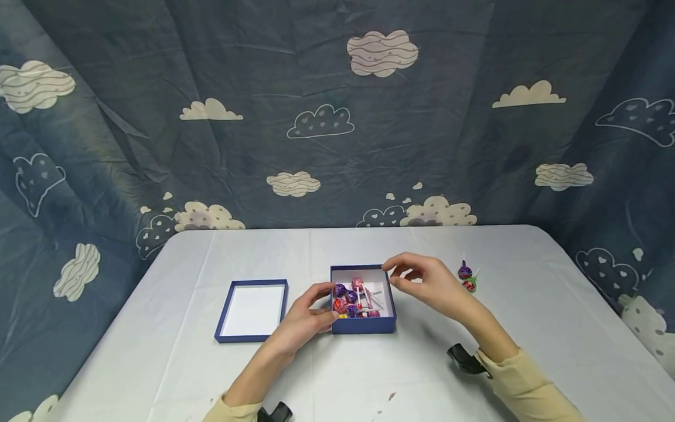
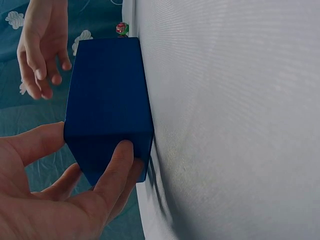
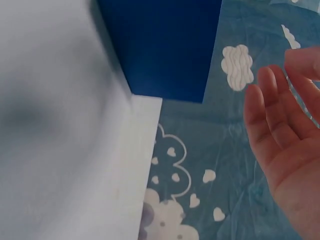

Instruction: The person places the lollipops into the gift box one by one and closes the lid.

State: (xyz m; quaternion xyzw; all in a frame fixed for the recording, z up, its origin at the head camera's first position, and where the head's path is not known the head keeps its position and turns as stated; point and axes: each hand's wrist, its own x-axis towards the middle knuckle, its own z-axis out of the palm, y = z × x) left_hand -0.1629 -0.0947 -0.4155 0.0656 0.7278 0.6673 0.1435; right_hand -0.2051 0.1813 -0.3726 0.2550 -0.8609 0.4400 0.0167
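A blue box with a white inside stands on the table, several wrapped lollipops lying in it, mostly towards its left and front. My left hand is at the box's left side. In the left wrist view, two of its fingertips rest on the outer wall while the thumb touches the rim near a corner. Over the box's back right corner hovers my right hand, its fingers loosely bent. The right wrist view shows that hand apart from the blue wall, with nothing in it.
Left of the box lies a shallow blue-edged lid, its white inside facing up. Two lollipops, one purple and one red and green, lie on the white table to the right. A cloud-patterned curtain hangs behind.
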